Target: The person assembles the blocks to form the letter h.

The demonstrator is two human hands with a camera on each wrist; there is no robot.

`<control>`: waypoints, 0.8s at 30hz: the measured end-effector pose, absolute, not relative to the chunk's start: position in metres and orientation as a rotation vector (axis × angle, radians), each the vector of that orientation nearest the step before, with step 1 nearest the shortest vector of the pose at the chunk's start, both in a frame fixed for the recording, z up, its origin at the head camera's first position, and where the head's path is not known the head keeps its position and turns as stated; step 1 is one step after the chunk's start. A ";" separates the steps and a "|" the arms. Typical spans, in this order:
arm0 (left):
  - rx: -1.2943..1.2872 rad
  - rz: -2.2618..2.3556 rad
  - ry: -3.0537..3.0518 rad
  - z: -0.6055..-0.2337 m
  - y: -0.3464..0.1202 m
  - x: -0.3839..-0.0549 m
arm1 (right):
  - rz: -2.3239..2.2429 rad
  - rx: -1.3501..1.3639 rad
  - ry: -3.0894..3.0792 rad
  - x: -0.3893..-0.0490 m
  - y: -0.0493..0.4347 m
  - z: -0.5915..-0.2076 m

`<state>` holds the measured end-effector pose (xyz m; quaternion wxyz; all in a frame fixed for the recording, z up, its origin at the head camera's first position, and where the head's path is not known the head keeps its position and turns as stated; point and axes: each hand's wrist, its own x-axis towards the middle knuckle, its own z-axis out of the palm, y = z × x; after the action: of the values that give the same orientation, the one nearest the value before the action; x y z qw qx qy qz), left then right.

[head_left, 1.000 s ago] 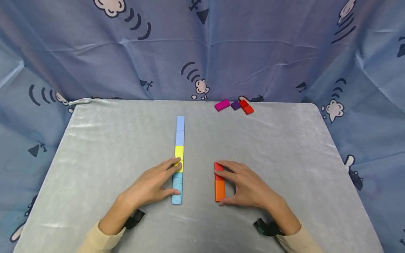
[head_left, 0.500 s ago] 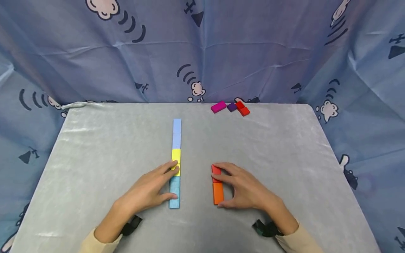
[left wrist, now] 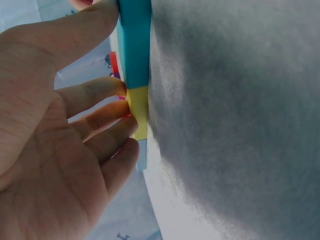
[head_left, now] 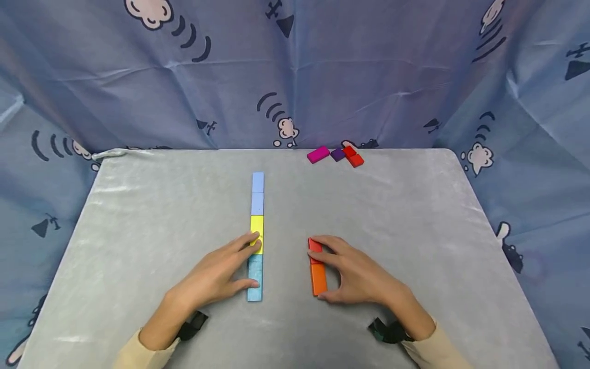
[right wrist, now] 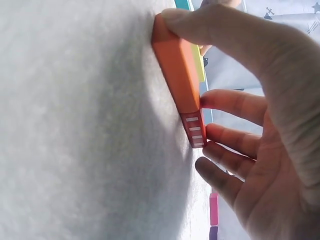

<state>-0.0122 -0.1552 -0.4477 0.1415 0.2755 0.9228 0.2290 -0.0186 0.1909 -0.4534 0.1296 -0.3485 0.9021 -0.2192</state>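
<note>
On the left, a straight column of flat blocks lies lengthwise: light blue blocks (head_left: 257, 193) at the far end, a yellow part (head_left: 256, 223) mid-column, teal blocks (head_left: 255, 269) nearest. My left hand (head_left: 212, 274) rests its fingertips on the yellow part and its thumb on the teal, fingers extended. To the right, a red block (head_left: 315, 245) and an orange block (head_left: 318, 280) stand end to end, slightly tilted. My right hand (head_left: 359, 271) holds this pair, thumb at the orange block's near end, fingers on the red. White marks show on the red block's side (right wrist: 195, 131).
At the table's back edge lie a magenta block (head_left: 318, 154), a purple block (head_left: 338, 154) and red blocks (head_left: 354, 157). A grey cloth (head_left: 415, 215) covers the table. Blue patterned curtains (head_left: 369, 77) hang behind and at both sides.
The whole head view has shifted slightly. The orange and red pair has turned a little, its near end moving right relative to the column. My left hand keeps its place on the blocks.
</note>
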 end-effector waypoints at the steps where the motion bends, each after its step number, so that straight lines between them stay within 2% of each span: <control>1: 0.796 0.665 2.658 -0.448 -0.154 -0.013 | -0.641 -1.000 2.616 -0.018 0.192 -0.453; 18: 0.800 0.661 2.677 -0.446 -0.154 -0.015 | -0.536 -1.072 2.636 -0.015 0.192 -0.445; 24: 0.800 0.662 2.664 -0.446 -0.154 -0.015 | -0.489 -1.014 2.616 -0.015 0.190 -0.443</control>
<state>-0.0155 -0.1540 -0.4462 0.1405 0.2769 0.9225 0.2293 -0.0152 0.1902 -0.4431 0.1461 -0.3522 0.9087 -0.1699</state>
